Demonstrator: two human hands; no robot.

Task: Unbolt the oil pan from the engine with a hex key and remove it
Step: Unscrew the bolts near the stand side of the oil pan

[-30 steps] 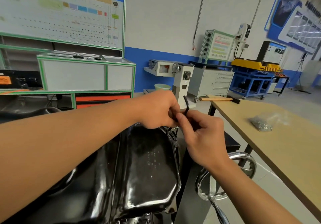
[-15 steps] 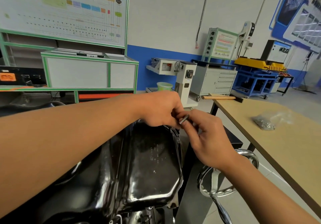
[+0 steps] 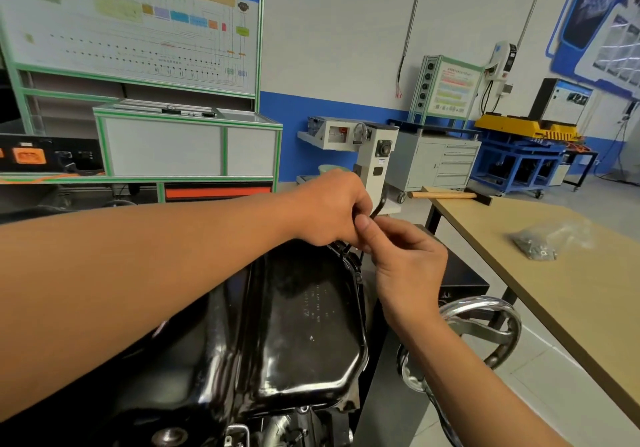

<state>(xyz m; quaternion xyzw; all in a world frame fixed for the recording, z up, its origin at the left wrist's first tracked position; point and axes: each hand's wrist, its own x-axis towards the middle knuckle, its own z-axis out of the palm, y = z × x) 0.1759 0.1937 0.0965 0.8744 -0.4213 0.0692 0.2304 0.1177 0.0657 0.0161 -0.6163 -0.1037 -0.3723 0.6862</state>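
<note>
- The oil pan (image 3: 304,315) is black and shiny. It sits low in the middle, on top of the engine (image 3: 277,426), with its flat bottom facing up
- The left hand (image 3: 329,211) reaches over the pan to its far edge. Its fingers are curled in tight, and they seem to hold the hex key (image 3: 378,206) from the left side
- The right hand (image 3: 412,266) is just beside the left hand, and the two touch. Its thumb and first fingers pinch the same hex key from the right side
- The hex key is thin, black and bent. Only a small bit shows, poking up between the two hands above the far rim of the pan. Its tip is hidden, so I cannot tell if it sits in a bolt
- A shiny metal wheel (image 3: 498,311) is low on the right, under the right arm
- A wooden table (image 3: 571,294) stands on the right side. A clear bag (image 3: 540,244) with small metal bits in it lies on the table, well apart from the hands
- A hammer (image 3: 445,195) with a wooden handle lies at the far end of the table
</note>
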